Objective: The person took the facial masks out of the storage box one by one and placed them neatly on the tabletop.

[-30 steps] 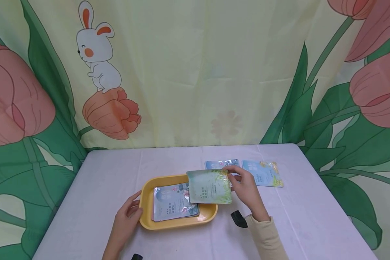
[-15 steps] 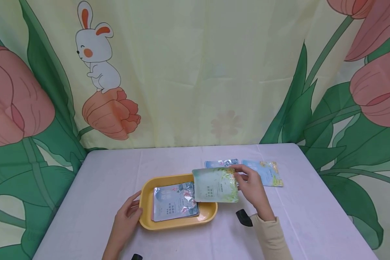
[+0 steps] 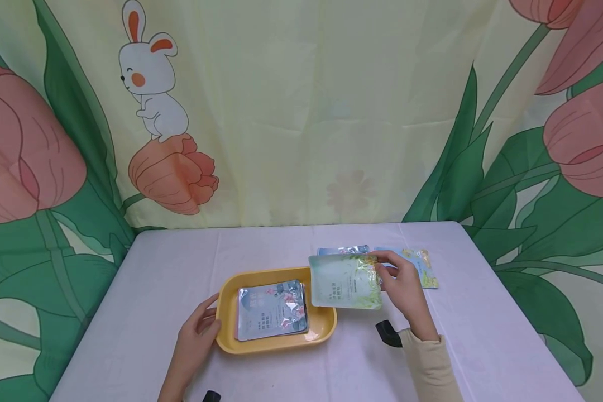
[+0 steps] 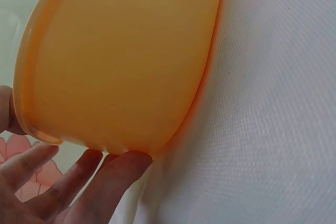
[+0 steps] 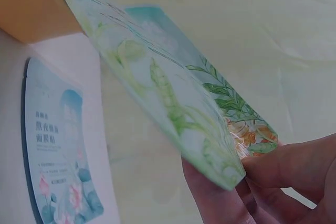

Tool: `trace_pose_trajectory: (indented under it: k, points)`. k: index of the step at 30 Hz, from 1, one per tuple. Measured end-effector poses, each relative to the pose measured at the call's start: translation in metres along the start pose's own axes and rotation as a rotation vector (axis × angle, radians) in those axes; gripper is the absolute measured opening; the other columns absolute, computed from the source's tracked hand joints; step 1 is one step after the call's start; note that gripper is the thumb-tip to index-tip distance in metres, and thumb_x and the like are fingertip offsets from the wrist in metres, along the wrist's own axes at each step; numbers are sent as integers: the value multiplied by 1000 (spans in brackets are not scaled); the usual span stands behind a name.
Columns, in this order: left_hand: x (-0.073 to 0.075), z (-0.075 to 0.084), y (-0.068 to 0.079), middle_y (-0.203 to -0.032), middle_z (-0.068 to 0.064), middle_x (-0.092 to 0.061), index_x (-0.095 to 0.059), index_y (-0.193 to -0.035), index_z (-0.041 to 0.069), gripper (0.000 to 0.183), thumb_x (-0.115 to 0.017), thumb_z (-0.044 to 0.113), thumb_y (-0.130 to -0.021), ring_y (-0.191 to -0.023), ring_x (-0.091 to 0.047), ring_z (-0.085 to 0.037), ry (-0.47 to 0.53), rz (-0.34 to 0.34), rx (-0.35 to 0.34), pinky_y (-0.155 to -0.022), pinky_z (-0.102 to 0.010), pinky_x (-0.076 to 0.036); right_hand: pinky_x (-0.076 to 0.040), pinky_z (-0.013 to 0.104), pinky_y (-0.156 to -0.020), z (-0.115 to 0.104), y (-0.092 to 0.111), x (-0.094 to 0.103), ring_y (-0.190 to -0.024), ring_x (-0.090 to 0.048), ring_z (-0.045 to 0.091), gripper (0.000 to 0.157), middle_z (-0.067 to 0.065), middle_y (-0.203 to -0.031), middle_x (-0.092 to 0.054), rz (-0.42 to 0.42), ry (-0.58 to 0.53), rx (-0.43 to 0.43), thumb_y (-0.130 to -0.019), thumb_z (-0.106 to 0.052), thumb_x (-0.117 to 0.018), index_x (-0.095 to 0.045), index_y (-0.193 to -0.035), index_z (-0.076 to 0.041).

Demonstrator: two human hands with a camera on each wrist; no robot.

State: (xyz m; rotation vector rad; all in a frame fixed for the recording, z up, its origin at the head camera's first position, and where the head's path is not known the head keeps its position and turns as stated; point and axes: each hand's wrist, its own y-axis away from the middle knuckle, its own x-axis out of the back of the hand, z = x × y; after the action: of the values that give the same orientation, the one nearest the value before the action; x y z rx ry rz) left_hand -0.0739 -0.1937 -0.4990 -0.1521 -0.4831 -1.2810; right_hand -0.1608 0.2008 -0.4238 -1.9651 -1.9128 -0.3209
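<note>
My right hand (image 3: 404,285) pinches a light-green face mask packet (image 3: 344,282) by its right edge, above the right end of the yellow tray (image 3: 326,333). In the right wrist view, a second packet (image 5: 231,100) with leaves and orange pieces shows behind the green packet (image 5: 157,87), also reaching the fingers. A blue-grey packet (image 3: 268,312) with pink flowers lies in the tray, another's edge peeking out under it. At the tray's left end, my left hand (image 3: 196,335) rests its fingertips on the outer wall, as the left wrist view of the tray (image 4: 121,66) shows.
Behind the held packets, a blue packet (image 3: 341,250) and a light-blue one with yellow flowers (image 3: 423,269) lie on the white-covered table (image 3: 266,245). A printed curtain (image 3: 281,111) hangs beyond the table's back edge.
My right hand has carried the green packet to the right and slightly back, uncovering more of the flowered packet in the tray. My left hand stays on the tray.
</note>
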Motion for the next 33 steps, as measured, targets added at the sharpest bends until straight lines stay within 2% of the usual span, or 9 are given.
trace_pose_trajectory:
  k: [11, 18, 25, 33]
  points:
    - [2, 0, 0, -126, -14, -62, -52, -143, 24, 53, -57, 11, -92, -118, -62, -29, 9, -5, -19, -94, -29, -56, -59, 24, -59, -1, 1, 14, -100, -68, 32, 30, 20, -124, -61, 35, 34, -7, -98, -3, -54, -63, -126, -2]
    - [2, -1, -1, -127, -14, -61, -51, -143, 24, 52, -57, 14, -92, -120, -61, -30, 10, -7, -1, -95, -30, -56, -60, 25, -58, 0, 2, 18, -96, -68, 31, 30, 20, -119, -61, 76, 73, -3, -97, 0, -54, -63, -125, -2]
    - [2, -1, -1, -127, -14, -61, -51, -143, 24, 53, -57, 13, -92, -119, -61, -30, 8, -7, -3, -94, -30, -57, -60, 24, -59, 3, 3, 25, -99, -68, 32, 30, 20, -120, -61, 99, 93, 1, -97, 1, -53, -63, -125, -2]
    - [1, 0, 0, -127, -14, -61, -51, -143, 24, 53, -57, 13, -92, -119, -61, -30, 2, -5, 0, -95, -30, -56, -60, 24, -60, 4, 5, 37, -88, -65, 5, 29, 17, -120, -59, 126, 97, -5, -98, -2, -54, -63, -126, -2]
